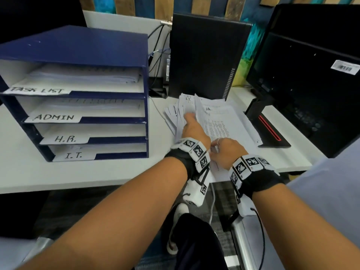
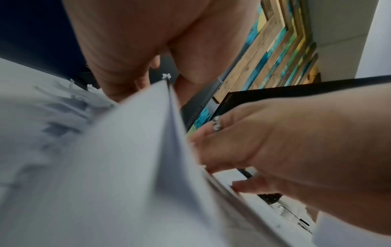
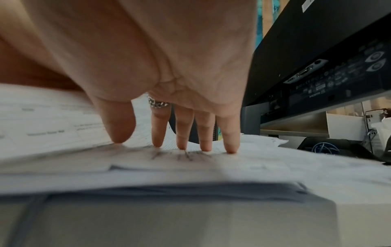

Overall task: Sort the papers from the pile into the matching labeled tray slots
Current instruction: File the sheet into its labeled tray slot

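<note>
Located pile of papers flat on the desk, just right of the tray and apart from it. Noted four labelled slots on the tray front, lowest two marked H.R. and I.T..

Found left hand on the side of the pile nearer the tray, holding the lifted sheets raised off the rest and fanned; in the left wrist view, sheets apparently held between thumb and fingers. Found right hand on the side farther from the tray, fingers straight and spread, fingertips pressing the top flat sheet down, nothing gripped.

Read a handwritten "I.T." on the uppermost lifted sheet; heading on the flat sheet only partly legible, beginning with "H".

Judged the sheets light, limp and slippery against each other, prone to creasing and to sliding out as a bundle. Best taken at one long edge or a near corner, pinched thumb over fingers, rest of the pile pinned.

Long axis roughly parallel to the tray's right side wall; headed ends toward the tray's rear, foot ends toward its front. Quarter turn judged necessary before feeding into a slot.
</note>
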Demonstrator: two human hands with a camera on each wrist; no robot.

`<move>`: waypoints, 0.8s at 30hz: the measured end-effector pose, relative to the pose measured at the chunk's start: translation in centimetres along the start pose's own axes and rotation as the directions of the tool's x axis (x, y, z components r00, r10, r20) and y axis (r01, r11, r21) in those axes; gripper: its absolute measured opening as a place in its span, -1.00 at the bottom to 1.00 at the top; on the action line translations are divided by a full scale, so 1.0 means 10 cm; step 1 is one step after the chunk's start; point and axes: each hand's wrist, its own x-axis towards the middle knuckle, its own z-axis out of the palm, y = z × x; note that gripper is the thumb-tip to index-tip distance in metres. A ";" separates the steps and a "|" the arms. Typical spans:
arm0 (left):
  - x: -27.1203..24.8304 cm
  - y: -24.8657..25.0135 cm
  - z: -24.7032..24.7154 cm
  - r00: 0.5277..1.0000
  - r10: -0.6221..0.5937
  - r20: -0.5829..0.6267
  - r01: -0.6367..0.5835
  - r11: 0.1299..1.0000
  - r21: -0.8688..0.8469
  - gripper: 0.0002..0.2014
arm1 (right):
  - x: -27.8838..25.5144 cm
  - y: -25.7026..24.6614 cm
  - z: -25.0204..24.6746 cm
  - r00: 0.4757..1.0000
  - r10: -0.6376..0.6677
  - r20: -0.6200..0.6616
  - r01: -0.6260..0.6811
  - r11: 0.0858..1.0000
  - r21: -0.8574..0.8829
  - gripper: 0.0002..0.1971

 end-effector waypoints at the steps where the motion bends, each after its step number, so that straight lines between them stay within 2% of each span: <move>1: 0.00 -0.02 -0.02 0.999 -0.035 -0.003 0.035 0.999 -0.023 -0.29 | -0.01 0.01 0.01 1.000 0.013 -0.008 -0.013 0.999 0.035 -0.71; 2: 0.00 -0.07 -0.03 0.998 -0.059 0.001 0.059 0.997 -0.042 -0.27 | -0.03 0.03 0.02 0.999 0.032 -0.023 -0.030 0.997 0.070 -0.69; 3: 0.01 -0.11 -0.06 0.999 -0.050 -0.001 0.050 0.997 -0.060 -0.36 | -0.04 0.04 0.02 0.997 0.045 -0.062 -0.039 0.994 0.100 -0.67; 5: -0.03 -0.20 -0.17 0.999 0.013 -0.042 -0.017 0.994 -0.110 -0.70 | -0.05 0.11 0.01 0.983 0.055 -0.176 -0.032 0.991 0.130 -0.57; 6: -0.07 -0.24 -0.24 0.997 0.046 -0.059 -0.055 0.986 -0.155 -0.77 | -0.07 0.13 -0.04 0.973 0.063 -0.224 -0.029 0.988 0.152 -0.51; 9: -0.26 -0.34 -0.50 0.992 0.103 -0.078 -0.122 0.941 -0.315 -0.69 | -0.10 0.20 -0.22 0.930 0.130 -0.343 -0.011 0.945 0.328 -0.35; 12: -0.53 -0.43 -0.76 0.989 0.145 -0.035 -0.146 0.891 -0.429 -0.64 | -0.18 0.19 -0.36 0.901 0.239 -0.362 0.063 0.753 0.655 -0.05; 13: -0.61 -0.46 -0.85 0.989 0.144 -0.032 -0.143 0.879 -0.456 -0.61 | -0.22 0.17 -0.38 0.896 0.261 -0.359 0.082 0.697 0.712 -0.02; 14: -0.69 -0.49 -0.92 0.990 0.136 -0.032 -0.134 0.863 -0.487 -0.58 | -0.28 0.12 -0.39 0.896 0.255 -0.363 0.105 0.674 0.731 -0.09; 15: -0.78 -0.51 -0.99 0.992 0.120 -0.026 -0.115 0.835 -0.537 -0.56 | -0.34 0.09 -0.40 0.896 0.235 -0.377 0.125 0.681 0.722 -0.23; 17: -0.89 -0.56 -1.10 0.996 0.084 -0.022 -0.080 0.782 -0.618 -0.58 | -0.45 -0.02 -0.39 0.877 0.211 -0.431 0.171 0.701 0.692 -0.61; 19: -0.98 -0.64 -1.19 0.997 0.044 -0.070 -0.078 0.785 -0.615 -0.72 | -0.59 -0.14 -0.30 0.873 0.227 -0.433 0.211 0.624 0.753 -0.81; 21: -1.07 -0.76 -1.29 0.992 0.020 -0.127 -0.084 0.844 -0.530 -0.80 | -0.73 -0.27 -0.17 0.884 0.222 -0.411 0.236 0.549 0.802 -0.85; 24: -1.17 -0.99 -1.46 0.981 0.008 -0.194 -0.083 0.922 -0.379 -0.73 | -0.90 -0.49 0.04 0.918 0.168 -0.360 0.238 0.493 0.837 -0.84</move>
